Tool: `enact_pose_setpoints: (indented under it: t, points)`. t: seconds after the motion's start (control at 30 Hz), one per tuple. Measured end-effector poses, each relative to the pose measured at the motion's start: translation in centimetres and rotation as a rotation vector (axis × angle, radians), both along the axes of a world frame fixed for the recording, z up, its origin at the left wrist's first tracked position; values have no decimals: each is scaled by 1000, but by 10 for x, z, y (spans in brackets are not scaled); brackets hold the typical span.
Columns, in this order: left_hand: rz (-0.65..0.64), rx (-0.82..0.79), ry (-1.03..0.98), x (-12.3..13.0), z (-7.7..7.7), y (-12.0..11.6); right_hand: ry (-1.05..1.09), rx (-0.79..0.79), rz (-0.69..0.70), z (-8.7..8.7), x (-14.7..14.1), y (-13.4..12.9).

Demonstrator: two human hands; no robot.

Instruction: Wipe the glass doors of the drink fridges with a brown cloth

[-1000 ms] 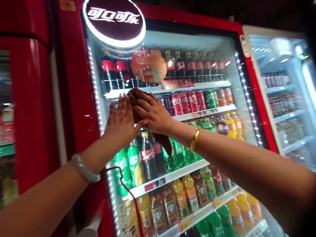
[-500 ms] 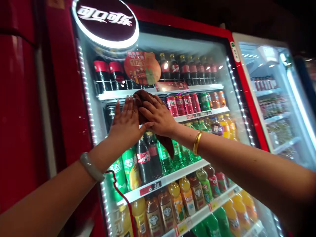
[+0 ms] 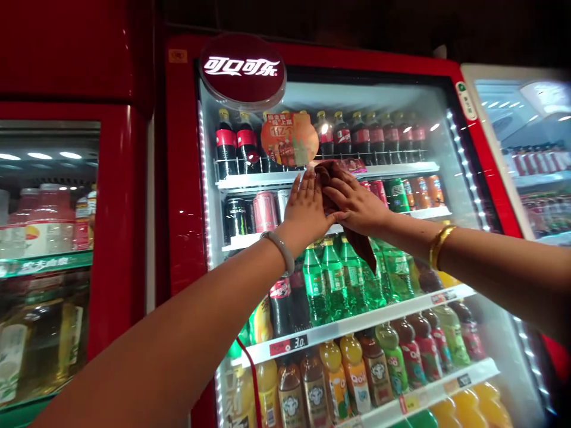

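Note:
My left hand [image 3: 307,208] lies flat on the glass door [image 3: 357,95] of a drinks fridge, its fingers stretched upward. Right beside it, my right hand [image 3: 359,205] presses a dark brown cloth [image 3: 363,246] against the glass. A corner of this cloth hangs down below my right palm, and part of it is bunched at the fingertips. The two thumbs meet or overlap. Just above my left hand is a round orange sticker [image 3: 289,139] on the door. A grey bangle [image 3: 281,252] is on my left wrist and a gold one [image 3: 439,246] on my right.
Behind the glass stand shelves of cola bottles [image 3: 227,142], green soda bottles [image 3: 332,276] and cans [image 3: 265,211]. A round lit sign [image 3: 243,68] juts out at the upper left. A red cord [image 3: 255,380] hangs low. More fridges flank it left [image 3: 116,238] and right [image 3: 499,148].
Both hands and the cloth have slid right along the glass, past the orange sticker. The view has turned left, bringing the neighbouring fridge into sight.

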State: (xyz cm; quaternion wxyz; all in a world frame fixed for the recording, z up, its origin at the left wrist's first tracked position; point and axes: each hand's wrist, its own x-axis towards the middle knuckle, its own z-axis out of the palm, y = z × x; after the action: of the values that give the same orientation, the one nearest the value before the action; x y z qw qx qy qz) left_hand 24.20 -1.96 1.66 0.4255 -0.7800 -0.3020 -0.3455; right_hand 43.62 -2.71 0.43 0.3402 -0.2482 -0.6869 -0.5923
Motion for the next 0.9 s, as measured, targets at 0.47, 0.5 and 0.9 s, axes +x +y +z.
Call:
enact_pose_setpoints:
  t: [0.47,0.5,0.9]
  points:
    - [-1,51,108,-8,-12,1,80,-143,-95,-21,8,-18]
    - [3,57,114,-12,-14,0,96,-125,-76,-27,4,-14]
    - [181,56,-54,-87,15,-3,-33,-66,76,29,-37,4]
